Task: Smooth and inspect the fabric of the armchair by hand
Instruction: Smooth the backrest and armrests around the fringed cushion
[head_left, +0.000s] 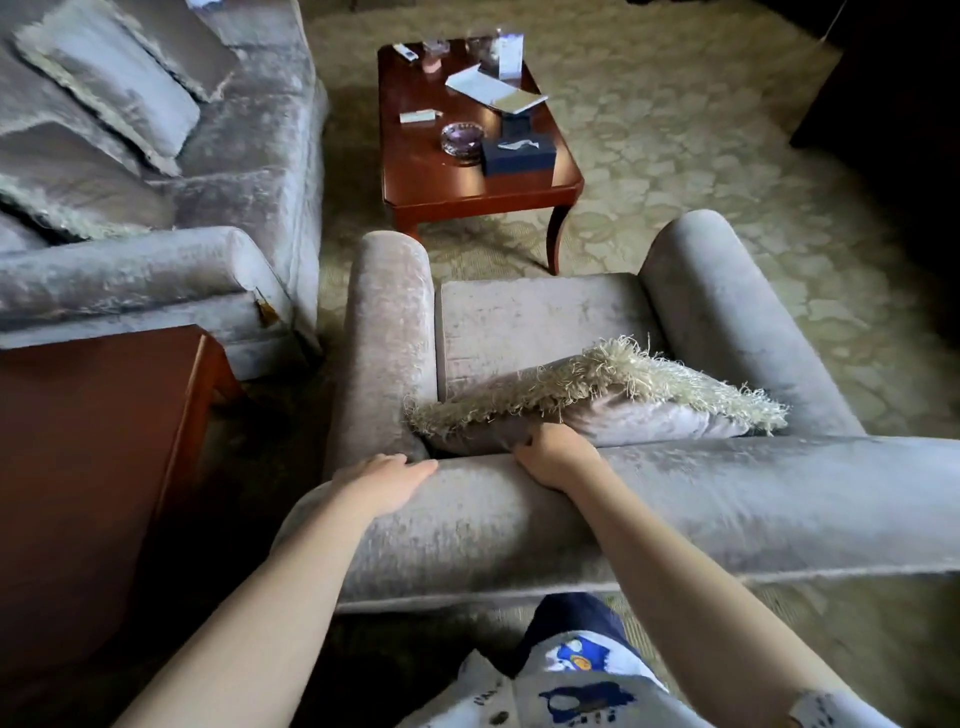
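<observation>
I stand behind a grey velvet armchair and look down over its backrest. My left hand lies flat and open on the top of the backrest near the left armrest. My right hand reaches over the backrest, and its fingers grip the lower edge of a fringed cushion that leans on the seat. The fingertips are hidden behind the cushion edge.
A matching grey sofa with cushions stands at the left. A dark wooden coffee table ahead carries papers, a glass ashtray and a dark box. A wooden side table is at my left. Patterned carpet covers the floor.
</observation>
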